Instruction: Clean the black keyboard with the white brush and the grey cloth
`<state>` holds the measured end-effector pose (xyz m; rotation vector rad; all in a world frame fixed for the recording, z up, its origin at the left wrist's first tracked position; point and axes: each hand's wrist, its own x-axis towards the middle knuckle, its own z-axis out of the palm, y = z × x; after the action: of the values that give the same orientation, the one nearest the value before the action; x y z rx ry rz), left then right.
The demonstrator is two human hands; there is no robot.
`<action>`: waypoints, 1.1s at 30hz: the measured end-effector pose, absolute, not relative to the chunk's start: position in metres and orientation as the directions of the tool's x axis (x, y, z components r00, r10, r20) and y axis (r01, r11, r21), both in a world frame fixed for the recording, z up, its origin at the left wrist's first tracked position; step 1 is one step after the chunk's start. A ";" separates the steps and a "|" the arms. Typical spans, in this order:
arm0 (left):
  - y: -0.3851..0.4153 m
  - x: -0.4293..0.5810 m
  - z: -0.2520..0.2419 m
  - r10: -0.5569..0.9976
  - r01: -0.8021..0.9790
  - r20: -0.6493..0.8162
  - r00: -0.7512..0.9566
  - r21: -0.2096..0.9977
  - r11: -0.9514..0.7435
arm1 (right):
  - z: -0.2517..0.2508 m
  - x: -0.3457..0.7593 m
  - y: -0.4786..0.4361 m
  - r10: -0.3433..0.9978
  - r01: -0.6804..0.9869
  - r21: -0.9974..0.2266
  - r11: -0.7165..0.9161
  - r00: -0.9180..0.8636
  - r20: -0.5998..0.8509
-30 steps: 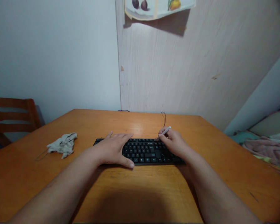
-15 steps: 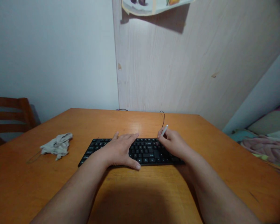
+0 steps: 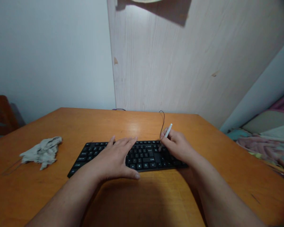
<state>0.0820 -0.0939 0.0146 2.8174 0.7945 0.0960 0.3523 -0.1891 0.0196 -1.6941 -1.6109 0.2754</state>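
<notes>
A black keyboard [image 3: 142, 155] lies on the wooden table in front of me, slightly askew. My left hand [image 3: 115, 159] rests across its left-middle part, fingers spread and thumb stretched past the near edge. Over the right end of the keyboard, my right hand [image 3: 176, 143] is closed in a pen-like pinch on a slim brush with a white handle [image 3: 168, 130]. The handle leans up and to the right; its lower tip, small and blurred, comes down at the keys near the navigation block. My right wrist and palm cover part of the number pad.
A crumpled grey rag [image 3: 43, 152] with loose threads lies on the table [image 3: 90, 123] at left. A dark cable [image 3: 163, 119] runs behind the keyboard toward the wall. A wooden chair [image 3: 2, 115] stands at far left, and folded bedding [image 3: 257, 143] is at right.
The view has shifted a little, so the rag and chair sit further left. The white handle stands out longer above my right hand. My left hand stays spread on the keyboard.
</notes>
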 end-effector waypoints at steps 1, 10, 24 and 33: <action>-0.094 0.082 0.015 0.527 0.514 -0.001 0.850 0.221 -0.829 | 0.020 0.352 -0.189 0.918 0.750 -0.655 0.092 0.190 0.347; -0.093 0.082 0.011 0.547 0.534 0.004 0.837 0.213 -0.818 | 0.020 0.350 -0.189 0.936 0.783 -0.609 0.125 0.110 0.333; -0.095 0.085 0.014 0.570 0.564 -0.035 0.821 0.202 -0.801 | 0.016 0.350 -0.183 0.904 0.694 -0.711 0.118 0.221 0.365; -0.095 0.085 0.014 0.584 0.580 -0.040 0.811 0.196 -0.791 | 0.025 0.348 -0.194 0.954 0.727 -0.682 0.087 0.137 0.268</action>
<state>0.0846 -0.0947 0.0140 2.7975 0.9091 0.0330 0.3483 -0.1937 0.0253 -1.6886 -1.6398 0.3957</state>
